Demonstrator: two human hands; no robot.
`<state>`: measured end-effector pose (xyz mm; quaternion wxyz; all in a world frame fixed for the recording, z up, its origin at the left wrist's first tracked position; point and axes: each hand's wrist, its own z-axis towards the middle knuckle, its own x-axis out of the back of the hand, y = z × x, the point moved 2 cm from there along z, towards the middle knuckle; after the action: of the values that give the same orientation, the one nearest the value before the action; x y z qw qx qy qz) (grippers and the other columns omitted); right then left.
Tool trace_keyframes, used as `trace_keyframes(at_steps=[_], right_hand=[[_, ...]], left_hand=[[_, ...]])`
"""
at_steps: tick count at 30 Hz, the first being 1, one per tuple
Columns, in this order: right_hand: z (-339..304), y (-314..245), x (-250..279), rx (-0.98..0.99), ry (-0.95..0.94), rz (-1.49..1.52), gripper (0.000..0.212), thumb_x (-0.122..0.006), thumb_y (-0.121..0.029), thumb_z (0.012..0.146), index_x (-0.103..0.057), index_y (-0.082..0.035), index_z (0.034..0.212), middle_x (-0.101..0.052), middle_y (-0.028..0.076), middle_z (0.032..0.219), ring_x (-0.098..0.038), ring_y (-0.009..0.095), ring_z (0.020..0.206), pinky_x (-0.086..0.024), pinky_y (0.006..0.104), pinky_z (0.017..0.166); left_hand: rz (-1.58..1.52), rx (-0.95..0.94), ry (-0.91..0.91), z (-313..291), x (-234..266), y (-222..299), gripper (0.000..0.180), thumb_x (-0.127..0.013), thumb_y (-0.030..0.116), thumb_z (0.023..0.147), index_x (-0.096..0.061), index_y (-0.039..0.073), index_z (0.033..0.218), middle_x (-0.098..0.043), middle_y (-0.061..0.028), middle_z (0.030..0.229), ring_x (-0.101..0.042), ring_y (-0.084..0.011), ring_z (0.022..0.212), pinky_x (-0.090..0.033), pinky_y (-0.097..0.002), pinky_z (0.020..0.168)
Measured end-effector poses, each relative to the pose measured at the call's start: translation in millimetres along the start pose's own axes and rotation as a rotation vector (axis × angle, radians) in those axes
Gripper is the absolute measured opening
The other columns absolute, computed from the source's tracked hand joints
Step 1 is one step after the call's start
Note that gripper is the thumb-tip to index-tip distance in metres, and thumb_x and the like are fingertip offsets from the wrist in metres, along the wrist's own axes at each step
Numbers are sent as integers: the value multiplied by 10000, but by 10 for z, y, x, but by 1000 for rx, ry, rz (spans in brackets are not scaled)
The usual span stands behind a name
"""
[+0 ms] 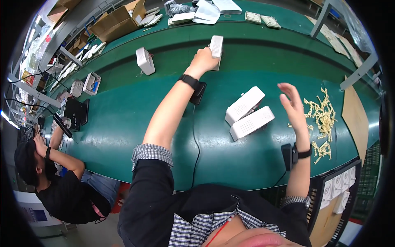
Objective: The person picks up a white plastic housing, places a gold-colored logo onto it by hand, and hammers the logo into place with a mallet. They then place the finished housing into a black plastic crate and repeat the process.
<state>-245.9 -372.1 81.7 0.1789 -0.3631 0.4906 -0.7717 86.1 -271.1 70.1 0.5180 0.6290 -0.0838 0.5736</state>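
Over the far strip, left hand [204, 61]: closed around the side of a white box [217, 44]; whether the box touches the dark green strip [181, 59] beneath, I cannot tell.
Above the near tabletop, right hand [293, 108]: empty, fingers loosely curled and thumb apart, between the paired boxes and the yellow pieces.
Paired boxes: an upper white box [245, 105] and a lower white box [252, 123] lie close together, slanted, on the green tabletop [123, 127].
Yellow pieces [326, 115]: a loose heap of small parts at the tabletop's right.
Strip, further left: another white box [144, 61], tilted, well apart from the held one.
Right edge: a black crate [314, 206] with white units [338, 183].
Left edge: a seated co-worker [66, 185] in dark clothing, hand to head.
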Motion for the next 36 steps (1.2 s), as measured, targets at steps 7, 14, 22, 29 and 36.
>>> trace_keyframes(at_steps=[7, 14, 22, 29, 36], right_hand=[[-60, 224, -532, -68, -347, 418, 560, -575, -256, 906, -383, -63, 1396, -450, 113, 1365, -404, 207, 1279, -311, 315, 1052], [-579, 140, -732, -177, -136, 537, 551, -536, -201, 922, -347, -41, 1414, -456, 132, 1359, -413, 222, 1279, -317, 310, 1048], [-871, 52, -512, -152, -55, 295, 341, -564, -167, 928, -545, -8, 1229, -578, 98, 1207, -558, 195, 1105, -427, 305, 939], [-321, 872, 615, 38, 88, -779, 333, -705, -77, 752, -630, -12, 1070, -637, 150, 1063, -598, 328, 1012, -490, 373, 867], [-215, 811, 632, -25, -69, -800, 337, -723, -67, 722, -637, -37, 1046, -599, 113, 1095, -569, 269, 1059, -469, 354, 861]], left_hand=[[39, -346, -26, -608, 349, 195, 439, -680, 192, 668, -603, -79, 1004, -657, -267, 893, -659, -391, 815, -545, -409, 749], [-193, -567, -369, -987, 377, 152, 493, -625, 142, 642, -600, -54, 1094, -664, -221, 965, -659, -355, 872, -538, -378, 801], [-271, -555, -380, -1720, 467, 203, 512, -555, 110, 627, -598, -30, 1117, -645, -228, 998, -631, -338, 896, -505, -382, 827], [-237, -467, -310, -2207, 569, 273, 514, -566, 113, 640, -597, -7, 1139, -643, -218, 967, -616, -337, 849, -498, -387, 798], [-157, -385, -278, -2393, 679, 206, 530, -597, 134, 665, -580, -16, 1173, -641, -200, 1045, -613, -352, 902, -497, -380, 816]])
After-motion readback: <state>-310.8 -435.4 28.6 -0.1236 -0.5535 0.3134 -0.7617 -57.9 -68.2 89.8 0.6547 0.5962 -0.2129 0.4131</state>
